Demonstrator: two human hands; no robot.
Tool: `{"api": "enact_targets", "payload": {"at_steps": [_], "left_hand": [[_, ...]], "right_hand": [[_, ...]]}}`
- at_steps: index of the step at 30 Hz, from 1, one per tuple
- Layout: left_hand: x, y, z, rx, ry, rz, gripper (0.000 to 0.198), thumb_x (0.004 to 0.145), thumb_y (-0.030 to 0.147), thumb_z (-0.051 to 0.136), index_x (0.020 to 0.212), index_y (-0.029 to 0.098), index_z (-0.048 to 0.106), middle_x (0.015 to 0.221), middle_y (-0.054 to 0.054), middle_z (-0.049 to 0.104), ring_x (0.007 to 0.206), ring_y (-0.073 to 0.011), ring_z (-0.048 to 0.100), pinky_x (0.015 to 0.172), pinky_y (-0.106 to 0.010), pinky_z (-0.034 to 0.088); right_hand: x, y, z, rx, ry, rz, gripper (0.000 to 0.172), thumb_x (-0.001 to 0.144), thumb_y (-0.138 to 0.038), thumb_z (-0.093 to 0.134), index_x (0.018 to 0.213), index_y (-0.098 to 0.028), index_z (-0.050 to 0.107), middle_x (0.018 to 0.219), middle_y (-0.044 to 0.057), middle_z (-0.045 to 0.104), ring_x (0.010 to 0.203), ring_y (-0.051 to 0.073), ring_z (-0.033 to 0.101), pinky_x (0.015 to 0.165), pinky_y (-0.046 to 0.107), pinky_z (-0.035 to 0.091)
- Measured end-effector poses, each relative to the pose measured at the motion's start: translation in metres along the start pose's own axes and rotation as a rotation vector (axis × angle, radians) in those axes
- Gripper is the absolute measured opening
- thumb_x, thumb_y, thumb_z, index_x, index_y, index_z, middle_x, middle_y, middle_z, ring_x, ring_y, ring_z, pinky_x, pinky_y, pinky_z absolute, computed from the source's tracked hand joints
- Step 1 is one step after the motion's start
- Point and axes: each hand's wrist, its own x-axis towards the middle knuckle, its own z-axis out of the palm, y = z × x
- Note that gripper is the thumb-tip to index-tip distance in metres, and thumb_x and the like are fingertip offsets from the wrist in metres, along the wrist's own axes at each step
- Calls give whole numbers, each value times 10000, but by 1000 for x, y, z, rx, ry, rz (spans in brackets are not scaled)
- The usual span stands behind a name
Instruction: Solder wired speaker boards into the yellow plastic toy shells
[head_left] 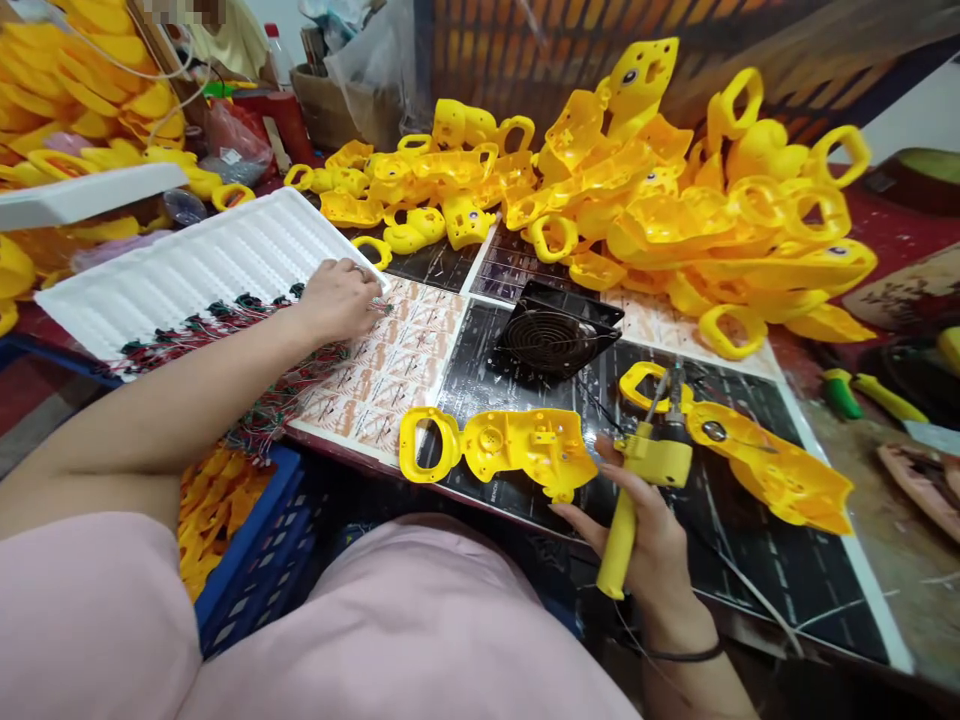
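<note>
My left hand [341, 300] is at the right end of a white foam tray [247, 240], fingers curled down; what they hold is hidden. Along the tray's near edge lie several small wired parts [225, 315] with red and green leads. In my right hand [652, 540] is a yellow soldering gun [652, 460], its metal tip pointing away from me. Close to the thumb of that hand lies a yellow plastic shell half [517, 445], inner side up, with a ring-shaped handle. A second shell half [772, 460] lies to the right, partly behind the gun.
A black fan [559, 335] stands behind the shell halves. Yellow shells [637, 210] are heaped across the back of the table, before a large crate [525, 60]. A blue basket [255, 530] holds yellow parts below the table's left edge. Green-handled tools [870, 395] lie far right.
</note>
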Motion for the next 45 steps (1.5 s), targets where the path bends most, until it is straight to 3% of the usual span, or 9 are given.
{"api": "enact_targets", "payload": {"at_steps": [5,13,18,20,23,26,29,36,45], "left_hand": [[11,-29,-8,21,-58,-255,210,854,338,604,880,202,762,993,-77,755,1020,-312,660,958,-485,489],[23,-68,-50,-418,519,-458,490,827,682,569,888,211,686,813,64,712,823,-130,630,875,-363,547],[36,-36,-81,-526,790,-252,510,869,681,543,883,180,637,771,80,687,774,-69,602,784,-315,590],[30,-4,-92,-632,726,-137,415,856,621,612,862,210,666,717,74,646,718,-73,603,738,-303,597],[18,50,-92,-761,356,8,355,818,558,681,804,204,711,669,34,635,610,-94,577,646,-311,551],[10,103,-69,-774,-81,201,385,753,576,703,722,193,692,617,-1,644,591,-131,589,606,-306,504],[5,147,-39,-783,-284,371,262,752,465,699,725,207,661,626,7,654,602,-148,632,600,-286,499],[-4,178,-7,-1119,-482,371,287,843,484,605,899,207,659,811,-41,748,753,-196,726,691,-312,590],[-17,153,5,-927,-265,179,400,796,587,631,892,212,735,827,-41,751,765,-191,697,730,-291,580]], "right_hand": [[-5,-1,-5,-7,31,59,635,811,-326,817,1339,-235,476,1318,165,662,1141,304,700,902,473,637],[6,-14,0,-24,-14,6,624,837,-397,784,1356,-239,476,1240,160,697,1093,321,716,855,487,640],[16,-21,8,-92,-32,-81,596,847,-425,767,1332,-216,493,1124,153,732,1033,343,733,872,538,628],[19,-22,7,-94,-18,-61,605,832,-424,783,1325,-222,497,1127,149,735,1029,336,735,892,533,627],[27,-27,3,-34,51,17,563,830,-320,800,1299,-254,495,1206,134,719,1050,292,736,894,459,643],[42,-36,3,96,147,144,474,875,-226,747,1264,-277,481,1250,105,707,1050,229,739,873,366,653],[58,-44,8,185,175,176,419,898,-257,725,1234,-277,475,1228,84,716,1003,195,749,839,318,655],[66,-43,8,135,135,154,275,960,-232,633,1192,-290,498,910,-46,745,774,107,742,748,212,625],[48,-39,13,192,219,318,285,936,-213,641,1168,-263,481,855,-44,714,733,107,718,737,237,627]]}}
